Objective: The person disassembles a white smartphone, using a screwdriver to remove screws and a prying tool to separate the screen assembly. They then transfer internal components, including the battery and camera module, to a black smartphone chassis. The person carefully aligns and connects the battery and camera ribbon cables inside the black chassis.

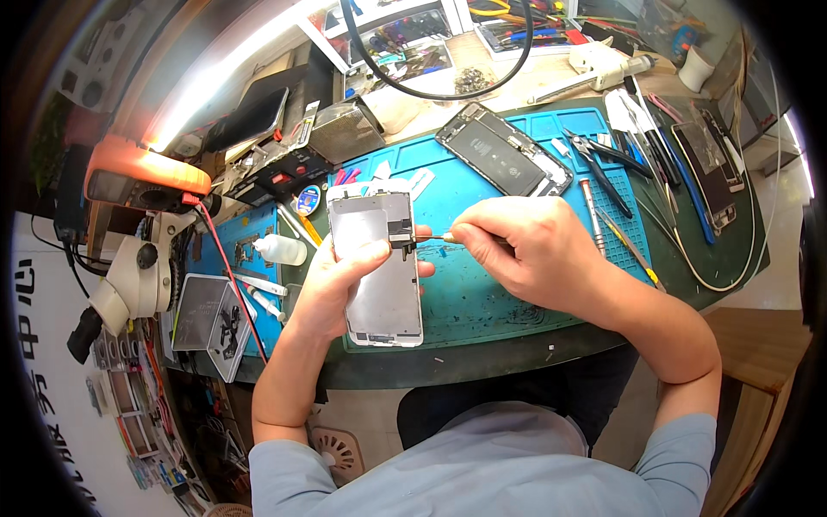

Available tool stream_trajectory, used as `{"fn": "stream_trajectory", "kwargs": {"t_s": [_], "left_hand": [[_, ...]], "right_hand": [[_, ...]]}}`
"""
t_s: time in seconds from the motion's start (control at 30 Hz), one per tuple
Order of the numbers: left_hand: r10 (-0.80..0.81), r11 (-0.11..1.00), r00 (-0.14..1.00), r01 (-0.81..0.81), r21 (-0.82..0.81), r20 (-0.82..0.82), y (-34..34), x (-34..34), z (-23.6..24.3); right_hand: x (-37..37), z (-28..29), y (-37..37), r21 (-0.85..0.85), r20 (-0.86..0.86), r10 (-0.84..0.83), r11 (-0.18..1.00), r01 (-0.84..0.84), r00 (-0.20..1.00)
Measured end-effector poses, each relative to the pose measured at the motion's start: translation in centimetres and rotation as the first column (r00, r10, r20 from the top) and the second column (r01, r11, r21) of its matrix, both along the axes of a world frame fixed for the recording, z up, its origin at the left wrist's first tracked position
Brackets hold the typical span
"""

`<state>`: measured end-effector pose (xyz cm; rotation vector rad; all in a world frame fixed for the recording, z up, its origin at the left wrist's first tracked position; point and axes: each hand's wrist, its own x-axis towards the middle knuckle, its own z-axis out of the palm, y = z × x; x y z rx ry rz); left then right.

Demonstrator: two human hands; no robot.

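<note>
My left hand point(332, 280) is closed around a white-framed phone screen point(379, 302), its metal-backed inner side facing up and the thumb lying across it. A dark flex cable point(403, 237) stands out near its upper right edge. My right hand point(525, 246) pinches a thin metal tool point(437, 238), whose tip is at this cable; its kind is hard to make out, since the fingers cover most of it. Beyond my hands, an opened phone body point(506, 153) with its dark battery showing lies on the blue work mat point(465, 289).
Pliers point(603, 177), a screwdriver point(592, 215) and several tweezers lie to the right, beside another phone part point(702, 168). An orange multimeter point(146, 177), a microscope arm point(142, 271), a white bottle point(281, 249) and a clear tray point(211, 319) stand left. A black cable loop point(431, 90) hangs ahead.
</note>
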<state>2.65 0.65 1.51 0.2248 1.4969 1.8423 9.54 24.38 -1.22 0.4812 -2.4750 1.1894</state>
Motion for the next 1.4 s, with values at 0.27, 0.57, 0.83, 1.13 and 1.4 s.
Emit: {"fn": "stream_trajectory", "kwargs": {"t_s": [0.27,0.57,0.83,1.13,1.4], "left_hand": [[-0.019,1.000,1.000,0.020,-0.013,0.019,0.2,-0.3,0.0],[-0.074,0.977,0.994,0.089,0.195,-0.081,-0.4,-1.2,-0.9],[-0.026,0.980,0.994,0.046,0.194,-0.109,-1.5,-0.6,-3.3],[-0.022,0.984,0.990,0.046,0.174,-0.139,-1.0,-1.1,-2.1],[0.015,0.998,0.968,0.001,0.062,-0.250,0.0,-2.2,-2.8]], "right_hand": [[-0.1,1.7,0.3,-0.133,0.095,0.071,0.989,-0.058,0.993],[-0.1,2.4,-0.8,-0.158,0.285,-0.008,0.986,0.055,0.959],[-0.5,-1.2,2.2,-0.094,0.308,-0.141,0.980,0.177,0.941],[-1.7,-1.2,5.4,-0.348,0.398,-0.013,0.923,0.164,0.917],[-1.2,0.0,2.2,-0.243,0.462,-0.031,0.957,0.160,0.886]]}}
